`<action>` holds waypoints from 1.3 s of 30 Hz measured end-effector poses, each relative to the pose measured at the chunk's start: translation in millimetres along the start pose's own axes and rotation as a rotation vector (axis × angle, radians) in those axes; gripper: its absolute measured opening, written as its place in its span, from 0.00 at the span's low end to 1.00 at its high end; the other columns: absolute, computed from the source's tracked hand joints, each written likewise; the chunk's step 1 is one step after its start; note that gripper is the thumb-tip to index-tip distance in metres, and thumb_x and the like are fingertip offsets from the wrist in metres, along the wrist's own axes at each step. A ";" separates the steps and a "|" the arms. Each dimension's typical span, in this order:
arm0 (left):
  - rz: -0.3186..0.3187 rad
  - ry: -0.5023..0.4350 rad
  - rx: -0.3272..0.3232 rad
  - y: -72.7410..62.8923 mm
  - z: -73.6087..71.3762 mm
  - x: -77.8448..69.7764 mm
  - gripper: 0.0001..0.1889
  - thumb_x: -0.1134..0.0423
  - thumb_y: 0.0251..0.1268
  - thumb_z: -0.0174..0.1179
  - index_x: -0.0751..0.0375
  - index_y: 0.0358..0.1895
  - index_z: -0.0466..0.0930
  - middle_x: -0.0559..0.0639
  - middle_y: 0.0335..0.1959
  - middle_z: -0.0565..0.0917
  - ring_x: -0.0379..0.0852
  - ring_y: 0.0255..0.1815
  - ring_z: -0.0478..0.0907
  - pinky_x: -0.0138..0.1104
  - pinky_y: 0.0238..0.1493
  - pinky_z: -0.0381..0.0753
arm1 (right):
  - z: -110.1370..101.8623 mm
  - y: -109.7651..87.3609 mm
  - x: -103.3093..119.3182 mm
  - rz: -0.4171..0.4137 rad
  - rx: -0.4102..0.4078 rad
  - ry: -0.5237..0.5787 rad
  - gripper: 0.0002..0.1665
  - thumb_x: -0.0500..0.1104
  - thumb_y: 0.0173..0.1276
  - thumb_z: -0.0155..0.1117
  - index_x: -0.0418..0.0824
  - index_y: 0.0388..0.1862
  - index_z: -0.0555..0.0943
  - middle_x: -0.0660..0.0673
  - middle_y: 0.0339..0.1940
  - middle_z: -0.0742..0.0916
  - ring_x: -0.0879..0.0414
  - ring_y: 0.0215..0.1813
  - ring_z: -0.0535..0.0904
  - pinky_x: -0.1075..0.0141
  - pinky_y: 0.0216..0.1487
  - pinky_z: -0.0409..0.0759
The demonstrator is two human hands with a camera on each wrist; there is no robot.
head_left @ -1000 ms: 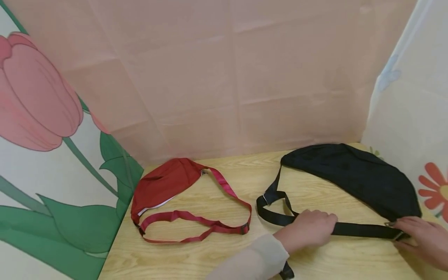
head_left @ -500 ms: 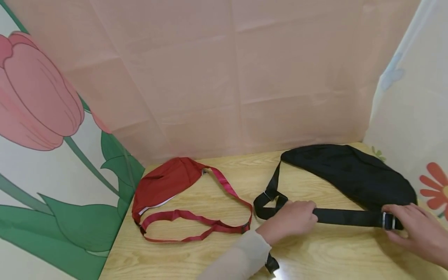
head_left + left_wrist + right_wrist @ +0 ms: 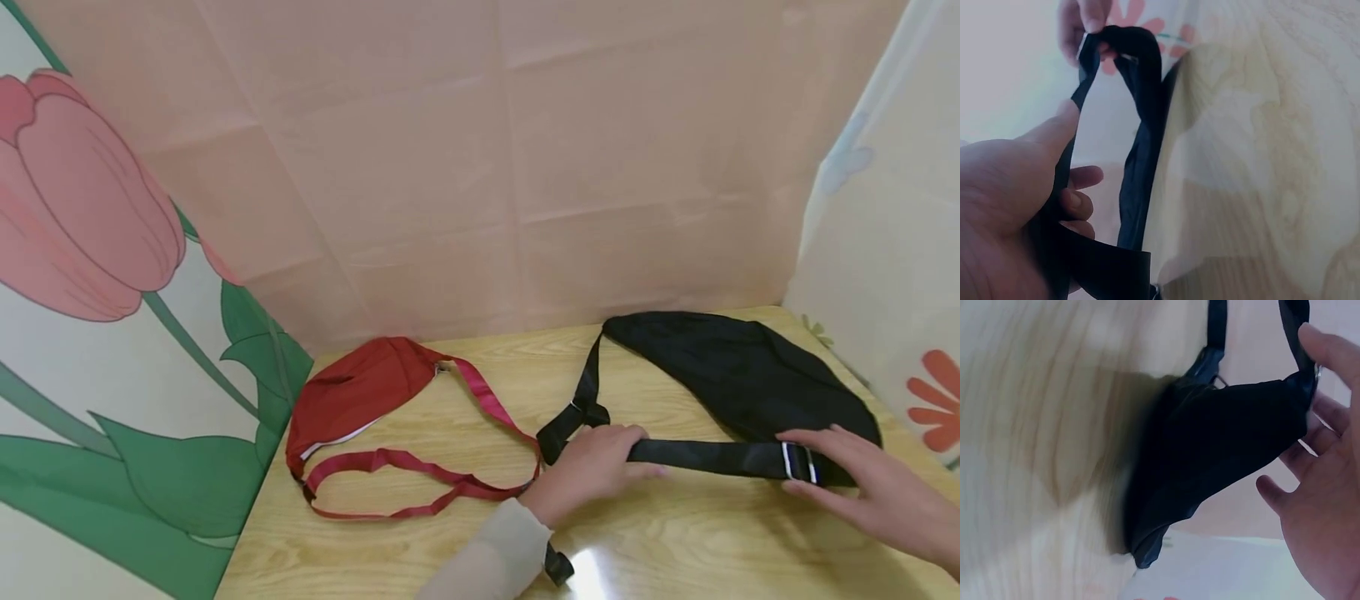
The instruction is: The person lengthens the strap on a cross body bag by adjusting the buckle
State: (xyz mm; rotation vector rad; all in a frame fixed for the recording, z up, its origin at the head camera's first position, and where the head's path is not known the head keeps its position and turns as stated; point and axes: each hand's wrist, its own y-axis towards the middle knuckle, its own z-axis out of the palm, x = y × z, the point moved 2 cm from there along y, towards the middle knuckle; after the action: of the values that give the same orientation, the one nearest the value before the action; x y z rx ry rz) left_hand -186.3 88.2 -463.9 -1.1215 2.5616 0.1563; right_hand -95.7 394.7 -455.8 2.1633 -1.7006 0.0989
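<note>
A black waist bag (image 3: 750,367) lies on the right half of the table in the head view. My left hand (image 3: 588,467) grips its black strap (image 3: 705,458), thumb laid along the webbing and fingers curled behind it in the left wrist view. Near the bag's right end, my right hand (image 3: 870,492) pinches the strap at a metal-edged buckle (image 3: 799,462). Between both hands the webbing runs nearly straight, lifted off the table. Left of the left hand the strap loops by a slider (image 3: 576,406), and a loose strap end (image 3: 558,565) hangs below the wrist.
A red waist bag (image 3: 360,392) with its looped red strap (image 3: 405,460) lies on the wooden table (image 3: 360,567) to the left. Pink sheeting (image 3: 420,167) stands behind. Flower-printed panels close off the left (image 3: 150,500) and right (image 3: 870,275) sides.
Both hands have moved left and slightly up in the head view, carrying the black strap and buckle. The bag's right end has shifted a little left. The red bag stays put.
</note>
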 end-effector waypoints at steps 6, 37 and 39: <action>0.015 0.079 -0.025 -0.9 -2.5 0.8 0.30 0.27 0.65 0.51 0.39 0.62 0.78 0.31 0.54 0.82 0.33 0.52 0.78 0.35 0.55 0.75 | -5.6 3.7 20.7 0.005 0.035 -0.015 0.36 0.54 0.53 0.81 0.38 0.57 0.82 0.31 0.52 0.85 0.26 0.54 0.78 0.34 0.49 0.75; 0.154 -0.033 -0.117 16.9 9.0 -41.6 0.26 0.37 0.64 0.64 0.37 0.63 0.77 0.31 0.50 0.76 0.26 0.49 0.72 0.18 0.46 0.70 | -16.1 18.8 52.3 -0.195 -0.164 0.055 0.40 0.49 0.43 0.87 0.55 0.60 0.83 0.56 0.52 0.86 0.71 0.51 0.80 0.87 0.50 0.67; 0.149 -0.063 -0.106 18.0 5.8 -42.0 0.26 0.37 0.63 0.66 0.38 0.62 0.76 0.31 0.49 0.76 0.25 0.48 0.72 0.18 0.45 0.69 | -16.8 18.6 50.9 -0.186 -0.165 0.057 0.40 0.49 0.43 0.87 0.54 0.59 0.83 0.57 0.52 0.86 0.71 0.51 0.80 0.87 0.50 0.67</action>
State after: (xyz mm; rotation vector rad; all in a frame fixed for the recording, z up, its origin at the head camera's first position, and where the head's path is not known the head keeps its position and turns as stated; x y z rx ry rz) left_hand -171.5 130.9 -455.2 -0.9451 2.6060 0.3610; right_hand -96.9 350.0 -420.9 2.1608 -1.4156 -0.0292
